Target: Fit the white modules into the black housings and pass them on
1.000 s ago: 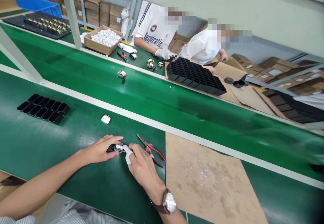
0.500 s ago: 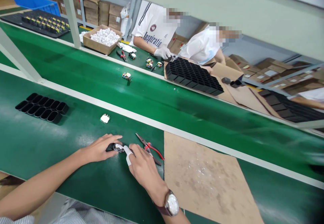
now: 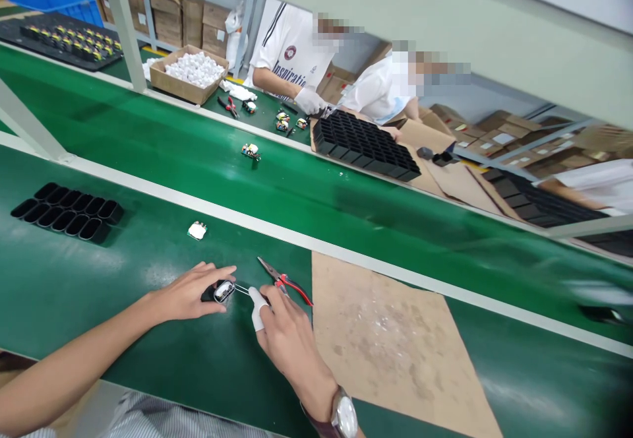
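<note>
The left hand grips a black case, its filled mouth turned toward the right hand, probably for easy access. That hand pinches thin strands, wires or tweezer tips, I can't tell. Pliers lie just beyond it, seemingly for ready reach.

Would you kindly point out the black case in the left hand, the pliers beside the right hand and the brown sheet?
Black case [image 3: 210, 293]: head view, on its dark side wall.
Pliers [image 3: 281, 280]: head view, near the pivot.
Brown sheet [image 3: 380, 365]: head view, on its flat, stained surface.
</note>
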A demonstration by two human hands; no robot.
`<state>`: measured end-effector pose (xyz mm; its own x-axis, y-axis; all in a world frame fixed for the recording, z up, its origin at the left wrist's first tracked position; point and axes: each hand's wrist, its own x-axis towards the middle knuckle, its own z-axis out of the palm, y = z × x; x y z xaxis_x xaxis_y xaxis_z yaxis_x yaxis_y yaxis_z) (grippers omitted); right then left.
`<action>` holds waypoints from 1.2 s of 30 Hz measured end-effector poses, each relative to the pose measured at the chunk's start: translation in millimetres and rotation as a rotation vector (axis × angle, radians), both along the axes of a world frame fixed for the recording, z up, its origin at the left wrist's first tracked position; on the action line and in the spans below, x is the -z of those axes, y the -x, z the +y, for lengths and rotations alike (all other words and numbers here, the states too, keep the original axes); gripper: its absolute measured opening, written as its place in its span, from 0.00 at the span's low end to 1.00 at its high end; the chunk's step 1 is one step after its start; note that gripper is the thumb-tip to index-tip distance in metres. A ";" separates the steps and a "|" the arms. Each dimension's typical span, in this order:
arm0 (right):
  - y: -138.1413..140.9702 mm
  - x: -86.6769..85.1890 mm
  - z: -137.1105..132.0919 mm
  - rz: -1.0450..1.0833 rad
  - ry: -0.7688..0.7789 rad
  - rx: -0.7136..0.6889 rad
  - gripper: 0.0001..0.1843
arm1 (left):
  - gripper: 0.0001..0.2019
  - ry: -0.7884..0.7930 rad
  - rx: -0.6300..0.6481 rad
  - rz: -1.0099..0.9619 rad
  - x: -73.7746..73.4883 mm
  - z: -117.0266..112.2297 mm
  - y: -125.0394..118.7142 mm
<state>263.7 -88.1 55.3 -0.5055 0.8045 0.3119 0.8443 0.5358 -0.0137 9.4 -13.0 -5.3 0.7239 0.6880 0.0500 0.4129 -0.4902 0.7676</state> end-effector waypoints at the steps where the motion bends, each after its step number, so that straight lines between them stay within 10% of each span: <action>1: 0.7 -0.7 0.1 -0.009 -0.003 0.000 0.14 | 0.41 -0.001 -0.001 -0.021 0.6 0.2 0.3; 36: 7.4 7.1 0.2 -0.061 -0.051 0.041 0.12 | 0.33 -0.104 -0.049 -0.084 5.3 -7.0 -3.8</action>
